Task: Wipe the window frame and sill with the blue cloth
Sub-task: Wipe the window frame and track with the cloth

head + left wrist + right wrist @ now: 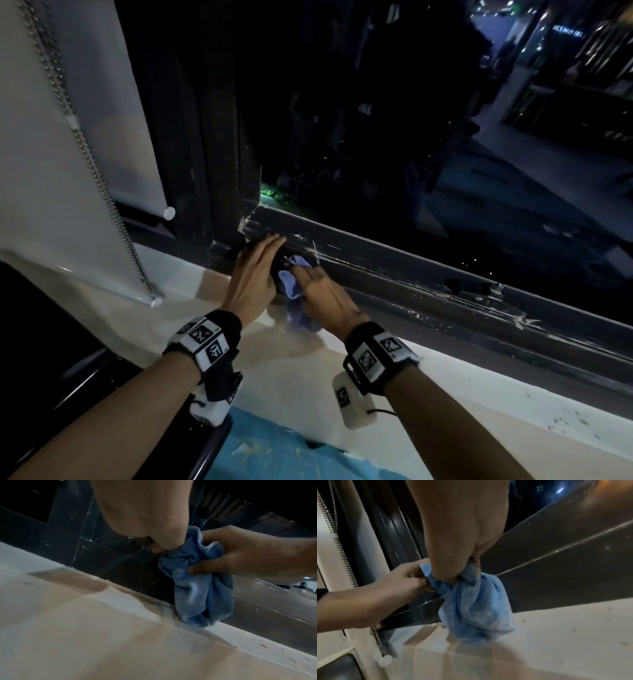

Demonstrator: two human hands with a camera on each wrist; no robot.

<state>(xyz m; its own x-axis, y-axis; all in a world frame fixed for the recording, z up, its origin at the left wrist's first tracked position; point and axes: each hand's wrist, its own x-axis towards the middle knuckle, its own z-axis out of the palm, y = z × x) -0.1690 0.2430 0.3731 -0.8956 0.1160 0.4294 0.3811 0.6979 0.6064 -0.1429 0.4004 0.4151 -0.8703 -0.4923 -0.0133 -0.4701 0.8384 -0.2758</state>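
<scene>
Over on the left, a white roller blind [85,144] hangs with its bead chain [85,147] in front of the wall, away from the corner where the work happens. Next comes the left hand [255,277], which lies with its fingers against the dark window frame [411,281] near the corner; from the wrist views its fingers are curled and pinch the upper edge of the blue cloth [197,585], I think to keep the cloth gathered. The cloth is bunched between both hands, and its lower end touches the pale sill [445,404] just where the sill meets the frame. To the right, the right hand [325,298] grips the same bundle from the other side, probably to press it into that joint. Further right, white crumbs and marks lie on the sill and frame, so much seems not yet wiped.
</scene>
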